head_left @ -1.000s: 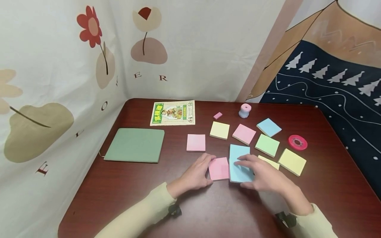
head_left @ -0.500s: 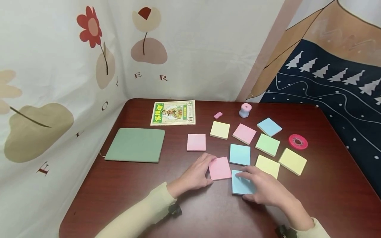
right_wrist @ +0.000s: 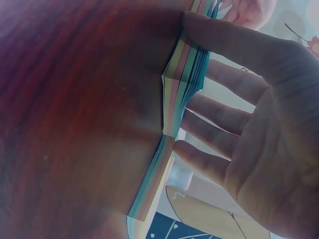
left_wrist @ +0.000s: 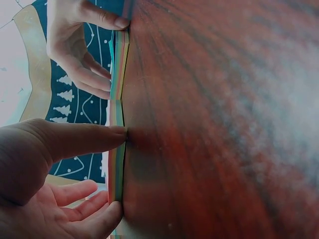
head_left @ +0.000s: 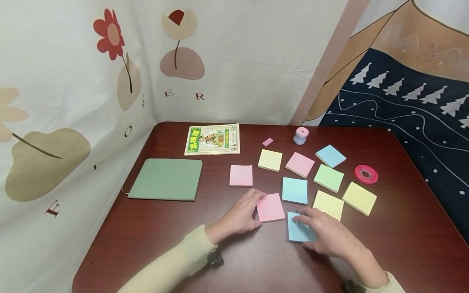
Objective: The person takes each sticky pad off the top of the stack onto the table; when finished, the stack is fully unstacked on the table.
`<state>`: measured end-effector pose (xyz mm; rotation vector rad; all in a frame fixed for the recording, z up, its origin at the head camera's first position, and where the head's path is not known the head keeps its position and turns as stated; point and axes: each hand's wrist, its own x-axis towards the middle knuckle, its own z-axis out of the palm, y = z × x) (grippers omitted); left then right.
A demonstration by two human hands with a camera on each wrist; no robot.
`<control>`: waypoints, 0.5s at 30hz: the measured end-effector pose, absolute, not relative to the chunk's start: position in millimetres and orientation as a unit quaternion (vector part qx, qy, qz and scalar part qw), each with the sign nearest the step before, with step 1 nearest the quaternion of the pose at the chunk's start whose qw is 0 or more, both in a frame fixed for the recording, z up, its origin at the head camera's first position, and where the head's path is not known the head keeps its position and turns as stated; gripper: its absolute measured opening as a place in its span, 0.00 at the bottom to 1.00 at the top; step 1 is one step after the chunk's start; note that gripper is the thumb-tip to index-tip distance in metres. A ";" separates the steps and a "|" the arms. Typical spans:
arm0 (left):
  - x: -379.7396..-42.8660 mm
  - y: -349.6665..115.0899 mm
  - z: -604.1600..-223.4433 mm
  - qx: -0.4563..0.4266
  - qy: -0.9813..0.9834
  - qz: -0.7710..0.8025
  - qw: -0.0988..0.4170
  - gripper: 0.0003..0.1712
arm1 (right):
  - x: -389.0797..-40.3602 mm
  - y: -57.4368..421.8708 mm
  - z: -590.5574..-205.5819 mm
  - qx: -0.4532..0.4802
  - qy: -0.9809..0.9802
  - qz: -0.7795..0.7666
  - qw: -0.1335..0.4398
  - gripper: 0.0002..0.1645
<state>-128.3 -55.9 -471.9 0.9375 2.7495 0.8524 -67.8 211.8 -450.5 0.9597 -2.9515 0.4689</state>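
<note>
A pink sticky note pad (head_left: 270, 208) lies flat on the table, with my left hand (head_left: 239, 212) holding it by its left side, thumb at the near corner and fingertips at the far one. To its right and slightly nearer lies a blue sticky note pad (head_left: 299, 227), tilted a little from square. My right hand (head_left: 326, 232) holds this pad from the right, thumb at the near edge and fingers over the top, hiding its right side. The right wrist view shows layered yellow, pink and green edges on the blue pad (right_wrist: 175, 94). A narrow gap separates the two pads.
Beyond the hands lie another blue pad (head_left: 294, 190), a yellow pad (head_left: 327, 204), a pale pink pad (head_left: 241, 175), a green pad (head_left: 328, 178) and several more. A green notebook (head_left: 166, 179), booklet (head_left: 212, 139), eraser (head_left: 268, 142) and red tape roll (head_left: 366, 174) surround them.
My right hand has drawn the blue pad toward me and slightly right, away from the other blue pad and the pink pad's edge. The left hand has stayed in place on the pink pad.
</note>
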 end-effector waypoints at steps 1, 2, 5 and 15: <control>-128.4 -56.0 -471.9 0.310 0.906 0.281 0.057 0.44 | -67.8 211.5 -450.5 0.306 -0.940 0.149 -0.001 0.38; -128.5 -56.1 -471.9 0.310 0.906 0.281 0.057 0.44 | -67.7 211.3 -450.4 0.306 -0.941 0.147 -0.002 0.38; -128.5 -56.3 -471.8 0.311 0.906 0.280 0.056 0.44 | -67.8 211.0 -450.1 0.305 -0.941 0.144 -0.004 0.38; -126.1 -56.1 -470.2 0.303 0.901 0.304 0.062 0.45 | -71.1 213.3 -445.2 0.304 -0.941 0.147 -0.013 0.36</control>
